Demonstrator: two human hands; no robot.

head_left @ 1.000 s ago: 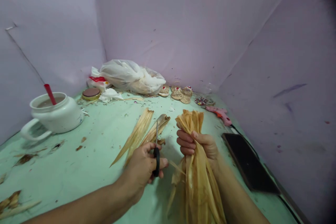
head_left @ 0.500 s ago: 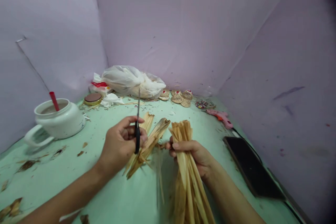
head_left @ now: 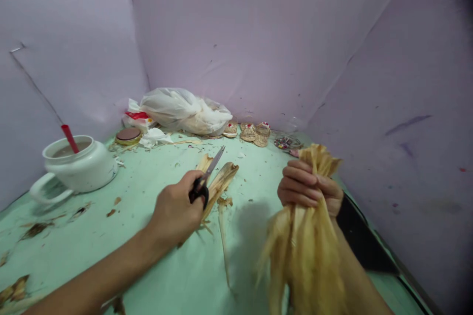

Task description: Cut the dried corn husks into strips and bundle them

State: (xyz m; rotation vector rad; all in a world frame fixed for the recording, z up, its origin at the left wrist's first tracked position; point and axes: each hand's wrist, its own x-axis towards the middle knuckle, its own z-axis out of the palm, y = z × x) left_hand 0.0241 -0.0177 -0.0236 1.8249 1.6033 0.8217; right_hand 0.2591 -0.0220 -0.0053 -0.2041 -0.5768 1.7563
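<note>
The fingers (head_left: 300, 178) of the right hand (head_left: 306, 188) are curled tight round a bundle of dried husks (head_left: 308, 256), gripping it near its top, so the short ends stick up toward 1 o'clock and the long blurred leaves hang toward 6 o'clock. Half a second ago this hand held the bundle lower and nearer the middle; it has since swung out toward 3 o'clock and risen. The left hand (head_left: 176, 212) is closed on the black handles of the scissors (head_left: 205, 176). The blades, which pointed straight to 12 o'clock before, now lean toward 1 o'clock and look shut. Just under the blades, loose husks (head_left: 221, 182) lie on the green counter (head_left: 148, 261), and a thin strip (head_left: 222, 234) trails from them toward 6 o'clock. A dark flat slab (head_left: 362, 246) lies at 3 o'clock of the bundle, partly hidden by the right wrist. Far off at 9 o'clock stands a white pot (head_left: 79, 167) with a red stick (head_left: 69, 138) in it. At 12 o'clock, against the wall, are a plastic bag (head_left: 185, 108) and small woven baskets (head_left: 254, 133)
</note>
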